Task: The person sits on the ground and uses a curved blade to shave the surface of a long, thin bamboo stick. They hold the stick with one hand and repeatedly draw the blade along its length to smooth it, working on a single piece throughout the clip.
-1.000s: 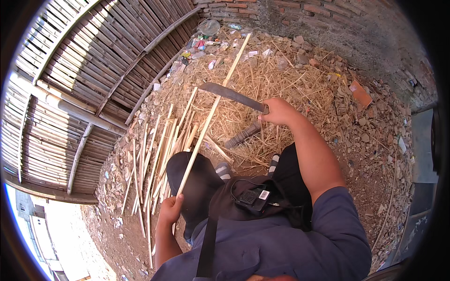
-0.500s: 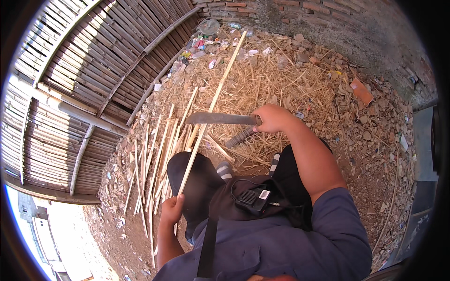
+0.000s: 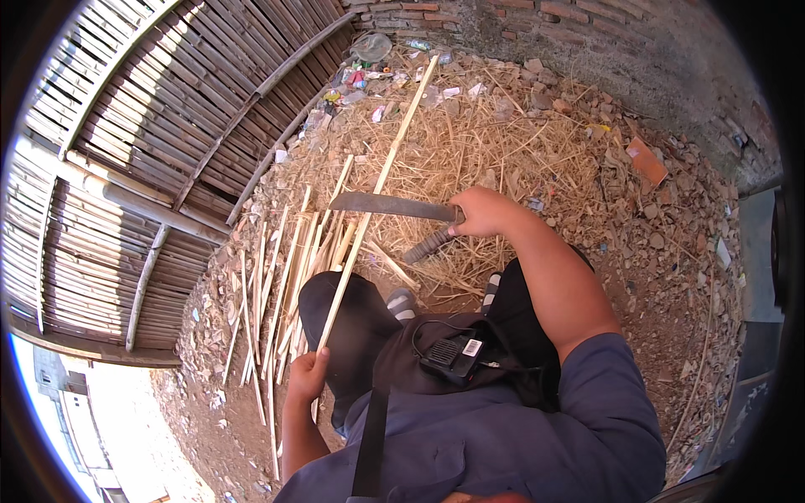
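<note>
My left hand (image 3: pixel 309 375) is closed round the lower end of a long pale bamboo strip (image 3: pixel 389 163). From there the strip slants up and away past my left knee toward the straw. My right hand (image 3: pixel 485 211) grips a machete (image 3: pixel 390 204) at the base of its dark blade. The blade points left and crosses over the strip near its middle; whether they touch I cannot tell. Below the right hand a cord-wrapped handle (image 3: pixel 429 246) slants down to the left; its join to the blade is hidden by the fingers.
Several cut bamboo strips (image 3: pixel 289 285) lie in a loose pile left of my knee. Bamboo shavings (image 3: pixel 470 142) cover the ground ahead, with litter and rubble around. A bamboo slat wall (image 3: pixel 168 109) stands at the left, a brick wall (image 3: pixel 620 50) at the back. A black device (image 3: pixel 453 356) rests on my lap.
The right hand has shifted slightly left with the machete, and the blade's tip has tilted up a little. My left hand holds the strip in nearly the same place.
</note>
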A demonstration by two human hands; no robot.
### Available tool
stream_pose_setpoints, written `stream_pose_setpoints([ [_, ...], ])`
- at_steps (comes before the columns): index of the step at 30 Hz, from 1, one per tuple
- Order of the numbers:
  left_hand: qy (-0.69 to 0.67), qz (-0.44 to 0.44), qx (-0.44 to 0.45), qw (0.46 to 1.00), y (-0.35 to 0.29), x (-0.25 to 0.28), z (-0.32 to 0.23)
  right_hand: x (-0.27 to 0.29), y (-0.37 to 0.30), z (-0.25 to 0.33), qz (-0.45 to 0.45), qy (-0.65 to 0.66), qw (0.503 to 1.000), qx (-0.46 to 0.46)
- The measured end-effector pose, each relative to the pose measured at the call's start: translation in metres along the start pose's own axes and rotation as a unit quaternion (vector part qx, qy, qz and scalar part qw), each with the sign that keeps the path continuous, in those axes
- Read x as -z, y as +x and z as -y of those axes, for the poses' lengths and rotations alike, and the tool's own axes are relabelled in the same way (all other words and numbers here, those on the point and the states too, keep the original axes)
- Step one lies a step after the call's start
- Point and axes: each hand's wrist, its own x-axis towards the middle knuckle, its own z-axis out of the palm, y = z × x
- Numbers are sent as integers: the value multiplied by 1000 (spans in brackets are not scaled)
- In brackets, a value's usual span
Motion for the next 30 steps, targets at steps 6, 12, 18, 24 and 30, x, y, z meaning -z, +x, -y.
stream_pose_setpoints([
  [6, 22, 2, -7, 1000, 2, 0, 0, 10, -10, -3, -17, 10, 999, -25],
  [12, 35, -2, -7, 999, 2, 0, 2, 7, -6, -5, -21, 6, 1000, -16],
  [18, 25, 0, -12, 1000, 2, -1, -2, 8, -7, -4, -12, -2, 1000, -18],
  [24, 17, 5, -13, 1000, 2, 1, 4, 17, -10, -5, -25, 7, 999, -34],
  [30, -1, 11, -10, 1000, 1, 0, 0, 8, -5, -1, -9, 9, 1000, -15],
])
